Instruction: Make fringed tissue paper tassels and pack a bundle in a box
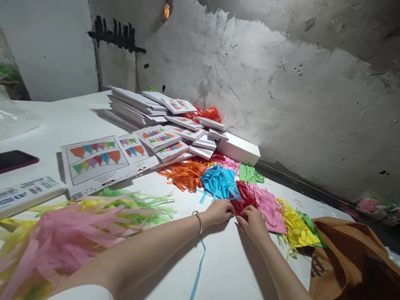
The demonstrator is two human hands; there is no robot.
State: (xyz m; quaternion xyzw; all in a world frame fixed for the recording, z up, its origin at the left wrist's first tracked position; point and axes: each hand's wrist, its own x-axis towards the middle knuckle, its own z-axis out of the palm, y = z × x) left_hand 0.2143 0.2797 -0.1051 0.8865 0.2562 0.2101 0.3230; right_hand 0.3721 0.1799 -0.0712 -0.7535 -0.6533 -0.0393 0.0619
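Observation:
My left hand [218,211] and my right hand [253,223] meet on a red fringed tissue paper piece [245,195] on the white table [225,262]. Both hands have their fingers pinched on the near edge of the red paper. A bracelet circles my left wrist. Around the red piece lie more fringed papers: blue [218,182], orange [186,175], pink [268,206], yellow [295,227] and green [250,174]. A thin blue strip [199,266] trails toward me under my left forearm.
Stacks of printed cards with bunting pictures [156,125] and a white box [239,149] sit by the wall. A large printed sheet [96,160], a dark phone [15,160] and a pile of pink, yellow and green tassels [62,237] lie left. A brown bag [353,258] sits right.

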